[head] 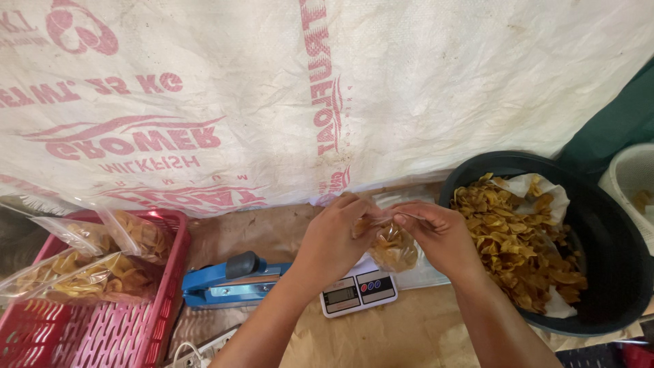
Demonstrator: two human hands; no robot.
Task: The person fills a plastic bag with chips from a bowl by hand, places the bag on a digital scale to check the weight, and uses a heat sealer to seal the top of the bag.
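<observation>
Both of my hands hold the top of a small clear plastic bag (394, 247) half filled with golden fried chips. My left hand (335, 235) pinches the bag's mouth from the left, and my right hand (441, 234) pinches it from the right. The bag hangs just above a small white digital scale (359, 290) and may rest on its platform. To the right, a black round tub (610, 272) lined with white paper holds a heap of loose chips (518, 238).
A blue heat sealer (228, 281) lies left of the scale on brown paper. A red plastic basket (102, 320) at the left holds filled chip bags (82, 269). A printed white sack cloth (340, 88) hangs behind. A white container (630, 180) sits far right.
</observation>
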